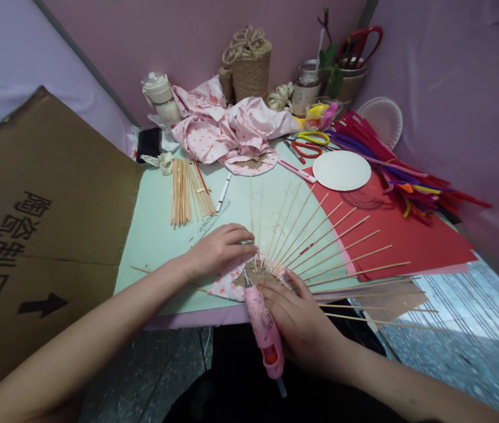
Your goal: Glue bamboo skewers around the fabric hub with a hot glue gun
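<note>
I saw the pink glue gun (259,320) point nozzle-away at the skewer fan's (341,233) cardboard hub (255,273), the extended right hand (295,308) nearer, the left hand (225,249) curled beyond; neither grip could I tell.

Cardboard box (90,211) — black characters (16,231) "陶瓷制品", black arrow (43,305) beside them. Ruler (209,222) — markings too small to read.

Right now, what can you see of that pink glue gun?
The glue gun looks plastic, pink and darkly smudged, with a metallic nozzle, a reddish part in an opening, and a translucent rod protruding from its rear. It slants beside the right hand, nozzle pointing away over brown cardboard-like material. Whether the hand grips it is unclear.
</note>
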`<act>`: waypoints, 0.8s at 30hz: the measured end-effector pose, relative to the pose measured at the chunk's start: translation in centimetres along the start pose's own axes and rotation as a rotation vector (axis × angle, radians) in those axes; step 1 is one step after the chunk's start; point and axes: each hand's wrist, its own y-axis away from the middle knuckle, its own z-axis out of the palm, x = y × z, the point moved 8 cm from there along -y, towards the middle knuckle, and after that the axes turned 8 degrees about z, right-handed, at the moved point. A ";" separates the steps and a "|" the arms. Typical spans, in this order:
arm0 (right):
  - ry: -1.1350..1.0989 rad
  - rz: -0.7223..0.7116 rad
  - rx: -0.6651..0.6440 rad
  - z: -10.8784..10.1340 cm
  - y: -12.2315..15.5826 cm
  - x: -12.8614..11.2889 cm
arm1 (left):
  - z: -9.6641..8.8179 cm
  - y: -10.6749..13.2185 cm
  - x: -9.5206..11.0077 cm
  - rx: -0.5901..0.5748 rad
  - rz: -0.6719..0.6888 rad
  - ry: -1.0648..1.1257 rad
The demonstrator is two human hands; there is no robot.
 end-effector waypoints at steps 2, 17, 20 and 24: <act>-0.002 -0.001 0.013 -0.2 0.0 -0.1 | -0.3 0.3 0.5 0.023 0.022 -0.011; -0.009 -0.007 0.031 -0.5 -0.2 -0.2 | 0.1 0.6 -5.6 0.023 -0.880 0.211; -0.018 0.006 0.000 -0.3 -0.2 0.0 | 0.3 0.2 -6.7 0.025 -0.986 0.305; -0.046 0.015 -0.022 -0.3 -0.1 0.1 | -0.9 -0.1 -7.8 0.081 -0.980 0.284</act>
